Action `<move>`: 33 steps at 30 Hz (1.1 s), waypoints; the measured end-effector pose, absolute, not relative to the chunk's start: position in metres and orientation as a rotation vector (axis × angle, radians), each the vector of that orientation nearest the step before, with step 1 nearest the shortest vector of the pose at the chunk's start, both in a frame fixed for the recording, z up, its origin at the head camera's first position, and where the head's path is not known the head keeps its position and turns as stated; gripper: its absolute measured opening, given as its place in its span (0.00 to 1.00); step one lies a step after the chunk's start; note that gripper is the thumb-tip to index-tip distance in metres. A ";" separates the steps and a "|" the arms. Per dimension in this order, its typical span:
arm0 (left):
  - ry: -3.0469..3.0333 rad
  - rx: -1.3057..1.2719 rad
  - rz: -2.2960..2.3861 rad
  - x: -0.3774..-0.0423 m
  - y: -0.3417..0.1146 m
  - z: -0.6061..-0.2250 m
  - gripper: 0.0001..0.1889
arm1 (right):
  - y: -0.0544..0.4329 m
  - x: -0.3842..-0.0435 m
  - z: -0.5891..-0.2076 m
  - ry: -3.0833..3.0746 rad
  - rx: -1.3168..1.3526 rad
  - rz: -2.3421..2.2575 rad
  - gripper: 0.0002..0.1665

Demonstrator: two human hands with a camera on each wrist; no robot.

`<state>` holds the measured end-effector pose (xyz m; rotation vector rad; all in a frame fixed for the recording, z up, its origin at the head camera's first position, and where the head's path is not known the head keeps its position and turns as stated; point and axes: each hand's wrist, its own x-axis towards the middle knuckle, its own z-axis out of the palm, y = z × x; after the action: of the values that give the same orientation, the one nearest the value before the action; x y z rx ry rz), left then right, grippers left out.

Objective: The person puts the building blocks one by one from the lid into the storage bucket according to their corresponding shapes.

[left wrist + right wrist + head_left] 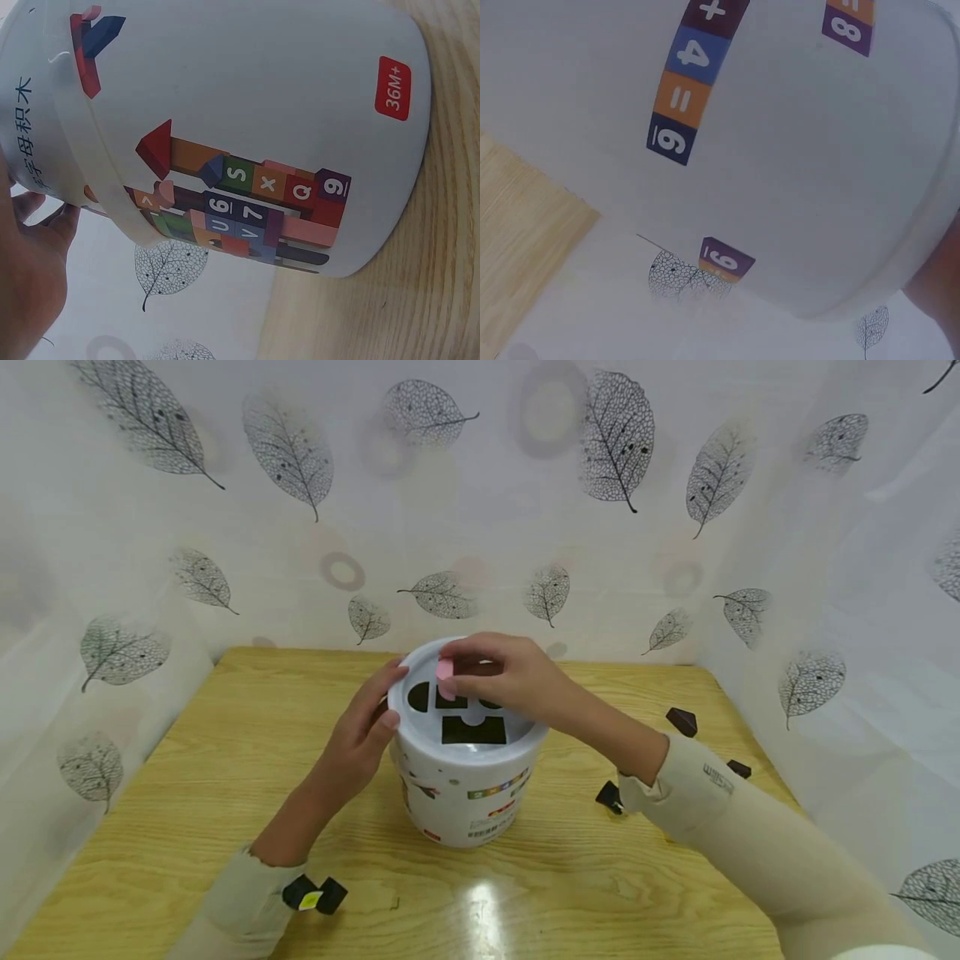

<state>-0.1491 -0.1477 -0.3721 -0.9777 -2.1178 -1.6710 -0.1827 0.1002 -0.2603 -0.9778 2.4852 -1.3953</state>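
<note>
A white bucket (457, 802) printed with colored letter and number blocks stands upright on the table. Its recessed lid (423, 735) has several dark shaped cutouts. Over those cutouts, my right hand (502, 672) pinches a small pink block (446, 671) between thumb and fingers. My left hand (356, 731) rests against the left side of the rim, fingers spread along its edge and thumb apart from them. In the left wrist view, part of the left hand (34, 262) shows beside the lid's edge. The right wrist view shows mostly the bucket's printed wall (795, 172); the pink block is hidden there.
Two dark blocks, one larger (682, 721) and one smaller (738, 768), lie at the right of the wooden table (247, 743). A pale leaf-print curtain (480, 510) encloses the back and sides. Small black devices sit at both wrists.
</note>
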 end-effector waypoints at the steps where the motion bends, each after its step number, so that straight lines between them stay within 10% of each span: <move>1: -2.118 -0.981 -1.675 -0.149 -0.148 -0.372 0.27 | 0.097 -0.183 -0.260 2.492 -1.002 -1.384 0.27; 33: -2.112 -0.999 -1.654 -0.151 -0.149 -0.374 0.27 | 0.073 -0.185 -0.260 2.556 -0.988 -1.173 0.26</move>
<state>-0.1512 -0.1492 -0.3743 -0.9992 -2.1116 -1.6536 -0.1854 0.0734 -0.2596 -0.9883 2.5560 -1.1732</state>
